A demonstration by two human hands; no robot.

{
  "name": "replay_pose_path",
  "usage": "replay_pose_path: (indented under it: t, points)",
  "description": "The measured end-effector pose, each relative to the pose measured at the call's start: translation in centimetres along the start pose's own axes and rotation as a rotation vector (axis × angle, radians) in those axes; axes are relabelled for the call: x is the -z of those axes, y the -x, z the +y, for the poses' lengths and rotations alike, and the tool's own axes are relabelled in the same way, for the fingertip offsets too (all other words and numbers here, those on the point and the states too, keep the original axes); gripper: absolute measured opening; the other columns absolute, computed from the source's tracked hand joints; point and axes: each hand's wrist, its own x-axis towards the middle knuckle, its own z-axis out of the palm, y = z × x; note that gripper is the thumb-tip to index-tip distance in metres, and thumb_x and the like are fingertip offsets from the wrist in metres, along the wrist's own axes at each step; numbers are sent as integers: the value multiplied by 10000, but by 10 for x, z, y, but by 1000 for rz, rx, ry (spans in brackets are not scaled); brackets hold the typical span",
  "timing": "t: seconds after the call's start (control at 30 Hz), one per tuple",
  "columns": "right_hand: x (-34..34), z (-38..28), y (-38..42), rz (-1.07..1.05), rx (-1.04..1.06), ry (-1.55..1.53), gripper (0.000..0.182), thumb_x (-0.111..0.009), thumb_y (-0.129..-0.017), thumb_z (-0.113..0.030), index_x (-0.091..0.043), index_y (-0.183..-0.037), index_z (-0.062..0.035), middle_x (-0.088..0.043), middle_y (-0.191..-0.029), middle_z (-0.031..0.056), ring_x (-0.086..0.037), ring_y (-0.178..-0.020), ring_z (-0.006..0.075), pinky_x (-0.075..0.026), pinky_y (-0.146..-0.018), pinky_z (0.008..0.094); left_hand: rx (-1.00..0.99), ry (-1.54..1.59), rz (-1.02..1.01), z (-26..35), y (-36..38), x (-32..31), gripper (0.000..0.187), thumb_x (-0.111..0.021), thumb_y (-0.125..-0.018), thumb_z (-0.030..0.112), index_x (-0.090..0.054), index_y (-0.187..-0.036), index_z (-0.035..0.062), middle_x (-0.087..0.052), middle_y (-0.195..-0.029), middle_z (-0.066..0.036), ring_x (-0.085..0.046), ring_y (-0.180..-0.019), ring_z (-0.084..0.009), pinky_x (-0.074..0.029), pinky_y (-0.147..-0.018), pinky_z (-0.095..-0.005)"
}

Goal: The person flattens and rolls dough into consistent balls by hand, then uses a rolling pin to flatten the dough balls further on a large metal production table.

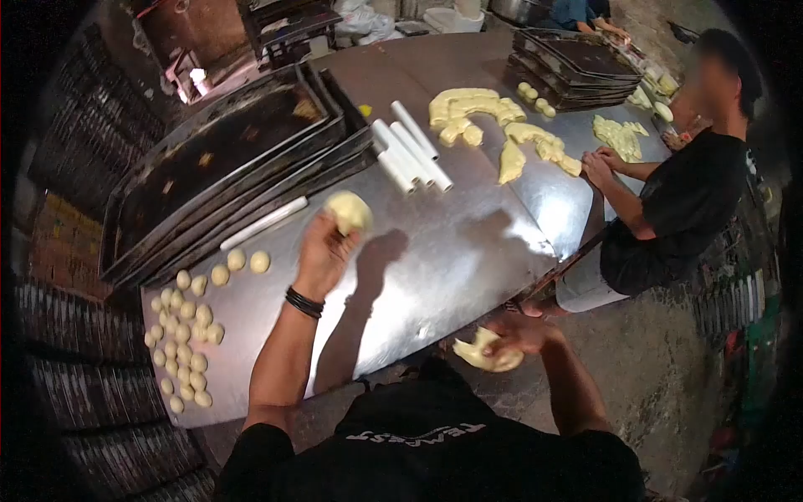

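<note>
My left hand (329, 251) is raised over the metal table (443, 243), its fingers closed on a round, pale yellow dough piece (348, 212). Low at the table's front edge, my right hand (520, 331) is slightly blurred and holds a flat, irregular dough piece (483, 351). Many small dough balls (182, 333) lie in a cluster at the table's left end. A few more dough balls (237, 259) lie between that cluster and my left hand.
Stacked black trays (226, 151) stand at the back left, a white tube (265, 223) beside them. More white tubes (410, 155) lie mid-table. Dough strips (477, 107) and further trays (577, 63) are behind. A co-worker (686, 184) stands at the right, hands at the dough.
</note>
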Motion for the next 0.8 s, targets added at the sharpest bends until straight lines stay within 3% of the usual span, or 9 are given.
replay_pose_path:
  t: [0.1, 0.23, 0.27, 0.4, 0.5, 0.63, 0.67, 0.73, 0.8]
  points:
    - [37, 75, 44, 257, 162, -485, 380, -715, -762, -198, -628, -1086, -20, -633, -1005, 106, -606, -913, 198, -495, -771, 329, -325, -596, -47, -6, -60, -44, 336, -531, -962, 264, -521, -1240, 75, -582, -1210, -79, -592, -1017, -187, -478, -815, -296]
    - [67, 70, 57, 386, 566, -809, 500, -718, -736, -108, -532, -1193, -29, -591, -1067, 97, -582, -971, 215, -495, -801, 349, -940, -1747, -303, -148, -83, -81, 312, -569, -916, 300, -636, -1132, 85, -534, -1303, -125, -520, -1104, -292, -405, -925, -385]
    - [70, 60, 47, 475, 540, -798, 512, -718, -735, -92, -513, -1200, -28, -582, -1075, 92, -577, -976, 211, -490, -812, 351, -708, -1803, -330, -183, -75, -73, 392, -486, -944, 373, -641, -1138, 69, -537, -1288, -157, -455, -1187, -319, -333, -996, -395]
    - [66, 18, -26, 515, 630, -871, 521, -719, -730, -30, -484, -1194, -23, -564, -1084, 83, -575, -958, 196, -478, -854, 347, -258, -1416, -228, -189, -42, -84, 528, -327, -1005, 438, -631, -1118, 21, -566, -1235, -184, -475, -1201, -299, -338, -1022, -375]
    - [27, 4, -88, 352, 626, -916, 465, -693, -758, -22, -487, -1175, -29, -562, -1083, 83, -564, -982, 191, -468, -893, 350, 158, -389, 32, -172, 7, -64, 386, -434, -1009, 335, -625, -1067, 4, -631, -1109, -129, -562, -1041, -194, -426, -918, -344]
    - [3, -7, -127, 284, 502, -1146, 273, -570, -866, -86, -483, -1123, -54, -572, -1068, 110, -580, -956, 213, -490, -884, 373, -20, -659, 523, -126, 71, -1, 283, -538, -978, 236, -596, -859, -14, -656, -780, -48, -580, -713, -93, -486, -676, -248]
    - [8, -3, -135, 499, 281, -1416, 229, -535, -863, -111, -506, -1081, -49, -580, -1022, 104, -591, -926, 225, -508, -853, 393, -36, -742, 593, -109, 94, 17, 276, -555, -967, 232, -597, -844, -11, -655, -761, -47, -576, -708, -87, -480, -670, -244]
    - [40, 25, -156, 108, 486, -1332, 201, -514, -847, -151, -534, -1021, -51, -576, -991, 90, -581, -950, 233, -490, -881, 431, -12, -898, 739, -67, 139, 53, 222, -589, -941, 192, -594, -840, -6, -652, -775, -51, -570, -715, -85, -472, -656, -251]
    - [38, -12, -157, 520, 552, -1209, 243, -500, -829, -176, -563, -1023, -44, -585, -1019, 95, -575, -977, 253, -476, -901, 443, -93, -1013, 789, -49, 162, 84, 153, -625, -901, 127, -558, -920, -10, -628, -852, -84, -573, -773, -119, -478, -677, -284]
